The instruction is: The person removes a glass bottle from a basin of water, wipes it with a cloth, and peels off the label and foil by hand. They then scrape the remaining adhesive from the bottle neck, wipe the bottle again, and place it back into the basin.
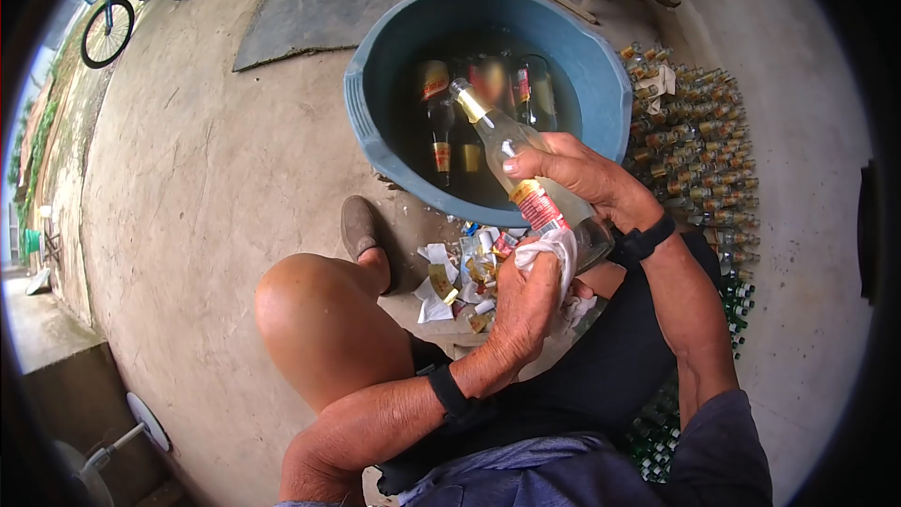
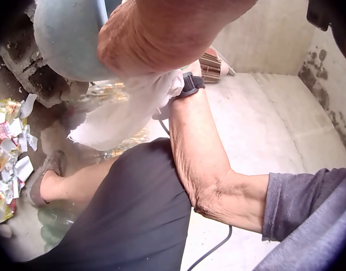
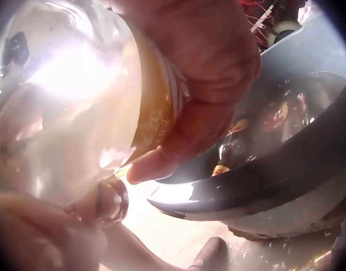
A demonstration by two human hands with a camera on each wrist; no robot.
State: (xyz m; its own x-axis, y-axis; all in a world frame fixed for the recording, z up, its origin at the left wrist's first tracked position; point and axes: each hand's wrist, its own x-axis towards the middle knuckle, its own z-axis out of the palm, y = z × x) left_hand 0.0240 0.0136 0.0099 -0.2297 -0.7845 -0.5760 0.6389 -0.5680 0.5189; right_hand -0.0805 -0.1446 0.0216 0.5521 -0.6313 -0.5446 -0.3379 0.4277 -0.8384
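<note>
My right hand [image 1: 591,178] grips a clear glass bottle [image 1: 507,139] round its body, thumb across the front. The bottle is tilted, its neck pointing up and left over the tub. A red and yellow label [image 1: 540,208] shows on its side, and gold foil [image 1: 471,105] wraps the neck. With my left hand [image 1: 526,305] I hold a white cloth [image 1: 560,246] against the lower part of the bottle, near the label. In the left wrist view the cloth [image 2: 119,113] hangs down loosely. The right wrist view shows the bottle [image 3: 77,130] close up, with glare.
Ahead stands a large blue tub [image 1: 371,122] of murky water with several labelled bottles [image 1: 441,131] in it. Torn label scraps [image 1: 441,272] lie in a heap below its rim. Many bottles [image 1: 699,150] are packed along the right. A bicycle [image 1: 122,9] is far left.
</note>
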